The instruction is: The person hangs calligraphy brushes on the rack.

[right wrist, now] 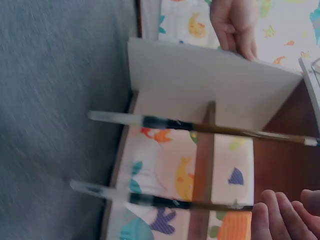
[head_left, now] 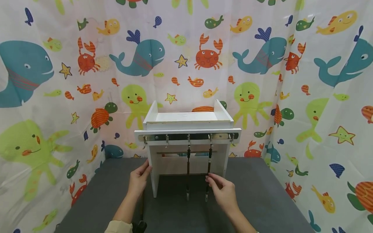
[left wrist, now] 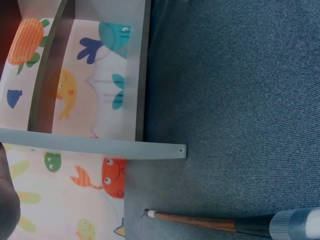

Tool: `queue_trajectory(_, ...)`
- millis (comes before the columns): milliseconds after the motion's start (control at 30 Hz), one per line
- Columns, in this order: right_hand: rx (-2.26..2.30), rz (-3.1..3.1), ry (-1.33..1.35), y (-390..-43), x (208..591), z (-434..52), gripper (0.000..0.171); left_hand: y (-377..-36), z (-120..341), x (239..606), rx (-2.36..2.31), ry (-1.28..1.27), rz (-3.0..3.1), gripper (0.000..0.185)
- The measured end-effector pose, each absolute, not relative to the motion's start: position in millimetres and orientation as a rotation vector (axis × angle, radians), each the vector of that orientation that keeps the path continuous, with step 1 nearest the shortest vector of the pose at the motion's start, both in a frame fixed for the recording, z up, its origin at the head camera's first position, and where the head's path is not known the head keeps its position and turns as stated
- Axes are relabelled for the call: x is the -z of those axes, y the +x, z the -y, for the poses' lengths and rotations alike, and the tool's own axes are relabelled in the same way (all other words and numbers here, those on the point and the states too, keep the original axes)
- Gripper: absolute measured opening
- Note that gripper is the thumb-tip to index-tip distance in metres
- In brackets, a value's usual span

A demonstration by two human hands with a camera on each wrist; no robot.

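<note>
A white wooden shelf (head_left: 186, 126) stands on the grey table, a metal rail with several hooks along its front. Two calligraphy brushes hang tip down from it, wooden-handled, with clear caps over the bristles. My right hand (head_left: 223, 191) pinches the handle of the right brush (head_left: 209, 161). Untouched beside it is the middle brush (head_left: 187, 168). My left hand (head_left: 137, 182) rests its fingertips against the front edge of the shelf's left side panel (head_left: 154, 181). Below that hand, a third brush (left wrist: 195, 220) shows in the left wrist view, its thick end at the frame's edge.
Behind the shelf and along both sides hangs a curtain (head_left: 180, 87) printed with sea animals. The grey tabletop (head_left: 250, 191) extends around the shelf. Bare metal hooks (head_left: 167, 141) hang left of the brushes, another at the rail's right end.
</note>
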State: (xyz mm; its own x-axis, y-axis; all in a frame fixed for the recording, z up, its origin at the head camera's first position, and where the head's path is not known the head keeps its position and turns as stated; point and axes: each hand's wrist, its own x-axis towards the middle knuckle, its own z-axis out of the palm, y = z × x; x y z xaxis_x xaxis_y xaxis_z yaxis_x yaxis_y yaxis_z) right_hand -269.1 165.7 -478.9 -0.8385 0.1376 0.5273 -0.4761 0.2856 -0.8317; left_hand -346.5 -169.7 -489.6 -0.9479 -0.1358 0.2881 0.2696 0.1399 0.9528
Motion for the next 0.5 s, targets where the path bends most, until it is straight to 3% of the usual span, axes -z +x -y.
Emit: queue_trajectory(500,-1.458,1.811,0.269,-282,459,-205,0.02,-346,170,490,1.851,-0.137,2.118,0.047)
